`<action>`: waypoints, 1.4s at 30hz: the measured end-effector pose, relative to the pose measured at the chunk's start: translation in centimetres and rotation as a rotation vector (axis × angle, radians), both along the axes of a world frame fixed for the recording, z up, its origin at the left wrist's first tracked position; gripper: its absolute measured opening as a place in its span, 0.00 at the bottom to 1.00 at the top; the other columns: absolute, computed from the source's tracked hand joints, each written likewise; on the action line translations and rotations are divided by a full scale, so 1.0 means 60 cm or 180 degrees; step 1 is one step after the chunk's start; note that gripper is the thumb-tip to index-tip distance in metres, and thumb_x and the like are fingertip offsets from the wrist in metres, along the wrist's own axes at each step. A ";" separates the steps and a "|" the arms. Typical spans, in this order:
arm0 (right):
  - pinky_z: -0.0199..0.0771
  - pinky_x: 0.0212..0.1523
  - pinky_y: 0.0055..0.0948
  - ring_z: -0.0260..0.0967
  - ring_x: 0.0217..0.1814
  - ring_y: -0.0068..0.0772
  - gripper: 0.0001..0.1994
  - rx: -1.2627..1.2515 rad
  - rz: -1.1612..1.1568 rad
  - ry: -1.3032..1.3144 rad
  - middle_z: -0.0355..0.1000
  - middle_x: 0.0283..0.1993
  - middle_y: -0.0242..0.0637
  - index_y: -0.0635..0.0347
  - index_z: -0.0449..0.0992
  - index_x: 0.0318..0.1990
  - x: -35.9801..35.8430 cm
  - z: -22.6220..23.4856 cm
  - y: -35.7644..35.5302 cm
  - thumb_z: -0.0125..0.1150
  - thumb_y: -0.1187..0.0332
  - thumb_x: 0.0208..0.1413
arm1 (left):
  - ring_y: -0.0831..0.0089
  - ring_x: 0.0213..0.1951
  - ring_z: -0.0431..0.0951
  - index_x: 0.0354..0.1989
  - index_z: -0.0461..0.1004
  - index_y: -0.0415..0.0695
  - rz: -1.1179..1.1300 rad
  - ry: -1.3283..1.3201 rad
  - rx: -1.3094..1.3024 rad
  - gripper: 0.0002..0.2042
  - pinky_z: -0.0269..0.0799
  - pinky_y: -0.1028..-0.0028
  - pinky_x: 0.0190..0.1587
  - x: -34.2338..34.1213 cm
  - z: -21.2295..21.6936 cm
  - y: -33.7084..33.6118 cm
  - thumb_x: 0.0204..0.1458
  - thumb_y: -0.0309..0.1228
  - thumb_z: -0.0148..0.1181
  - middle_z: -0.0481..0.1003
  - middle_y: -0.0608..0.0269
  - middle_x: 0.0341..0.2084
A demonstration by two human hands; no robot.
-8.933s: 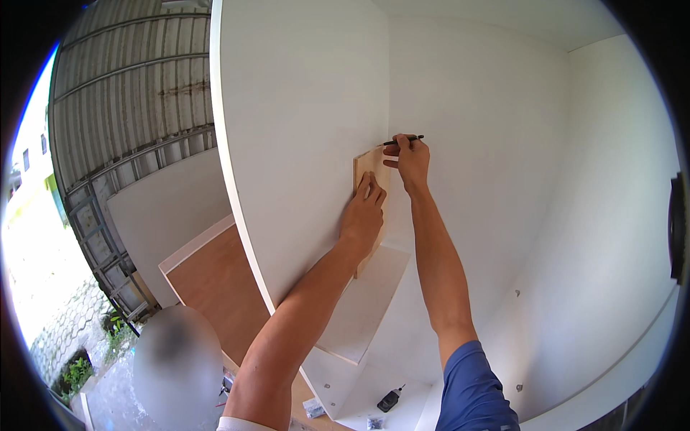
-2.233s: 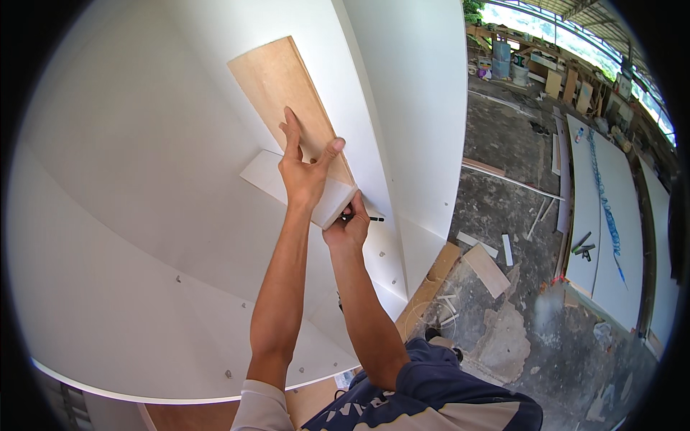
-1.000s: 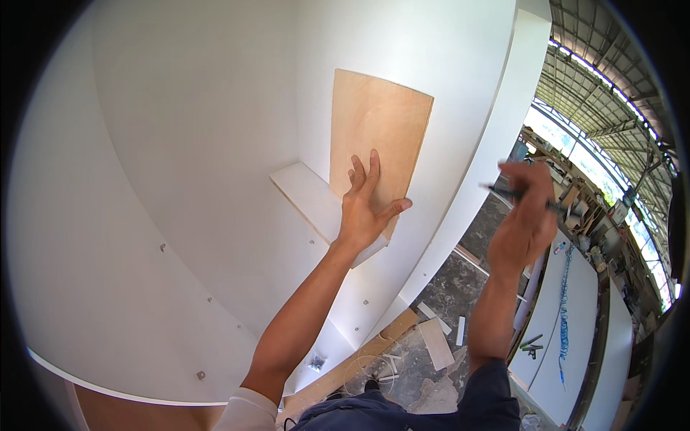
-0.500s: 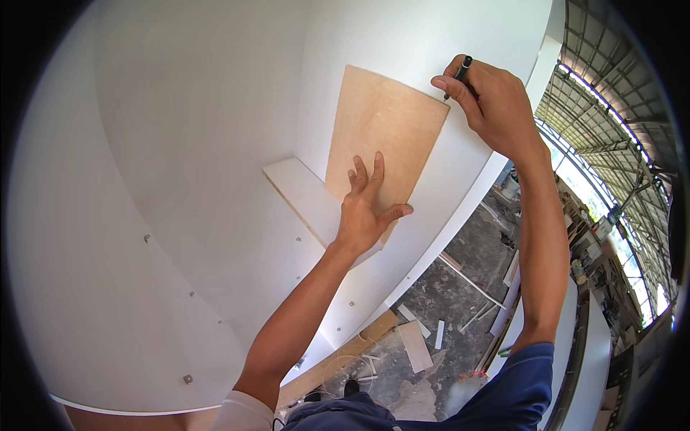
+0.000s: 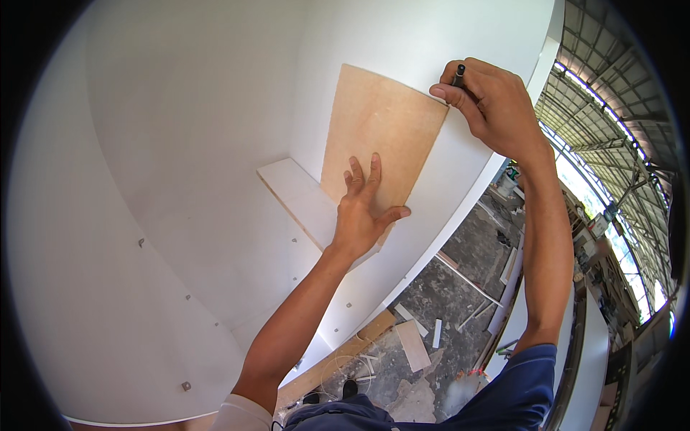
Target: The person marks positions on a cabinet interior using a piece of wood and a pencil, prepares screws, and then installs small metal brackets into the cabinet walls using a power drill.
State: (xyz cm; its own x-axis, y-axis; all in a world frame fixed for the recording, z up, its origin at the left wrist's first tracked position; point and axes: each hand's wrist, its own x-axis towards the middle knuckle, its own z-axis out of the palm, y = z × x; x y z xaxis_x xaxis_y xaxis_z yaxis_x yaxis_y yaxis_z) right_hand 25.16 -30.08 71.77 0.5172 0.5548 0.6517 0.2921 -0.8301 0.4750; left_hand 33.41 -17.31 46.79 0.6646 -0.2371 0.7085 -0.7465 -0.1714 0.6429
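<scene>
A light-brown plywood piece stands flat against the inner side panel of a white cabinet. My left hand lies on its lower part with the fingers spread, pressing it to the panel. Under it a white board with a bare wood edge sticks out from the panel. At the plywood's upper right corner my right hand grips a black pen between thumb and fingers. The pen's tip is hidden behind the thumb.
Small metal pegs dot the white panels. Below right, the grey concrete floor carries wood offcuts, thin strips and debris. Long white boards stand at the right, near a cluttered workshop under a metal-framed roof.
The pen has tipped more upright, and my right hand has shifted slightly at the plywood's corner. My left hand keeps its place on the plywood. The whole view has moved a little.
</scene>
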 end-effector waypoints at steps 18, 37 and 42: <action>0.66 0.31 0.41 0.67 0.28 0.45 0.16 0.0143 -0.0029 0.0223 0.68 0.25 0.40 0.61 0.75 0.31 -0.009 0.002 0.008 0.60 0.56 0.60 | 0.27 0.66 0.48 0.74 0.47 0.50 -0.0100 0.0010 -0.0089 0.54 0.60 0.54 0.65 0.001 0.001 0.002 0.40 0.44 0.77 0.45 0.21 0.66; 0.44 0.14 0.20 0.45 0.11 0.14 0.12 0.7705 0.1211 0.2177 0.78 0.28 0.46 0.66 0.75 0.38 -0.052 -0.590 0.124 0.56 0.63 0.61 | 0.22 0.65 0.46 0.73 0.51 0.49 -0.0128 0.0038 -0.0164 0.54 0.64 0.52 0.62 0.003 0.003 -0.003 0.36 0.47 0.78 0.44 0.17 0.65; 0.45 0.14 0.20 0.45 0.10 0.15 0.09 0.7885 0.2467 0.2360 0.65 0.17 0.28 0.58 0.72 0.31 0.001 -0.590 0.146 0.57 0.64 0.62 | 0.22 0.65 0.46 0.73 0.52 0.49 -0.0098 0.0026 -0.0151 0.54 0.65 0.52 0.62 0.007 0.000 0.008 0.36 0.46 0.78 0.44 0.17 0.65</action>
State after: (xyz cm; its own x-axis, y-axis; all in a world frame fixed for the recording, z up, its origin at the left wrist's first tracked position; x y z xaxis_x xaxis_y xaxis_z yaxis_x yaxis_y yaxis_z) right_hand 25.23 -21.30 36.36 0.9633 -0.2680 0.0132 0.2020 0.6919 -0.6932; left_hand 33.84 -16.83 46.81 0.6633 -0.2240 0.7140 -0.7457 -0.1176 0.6558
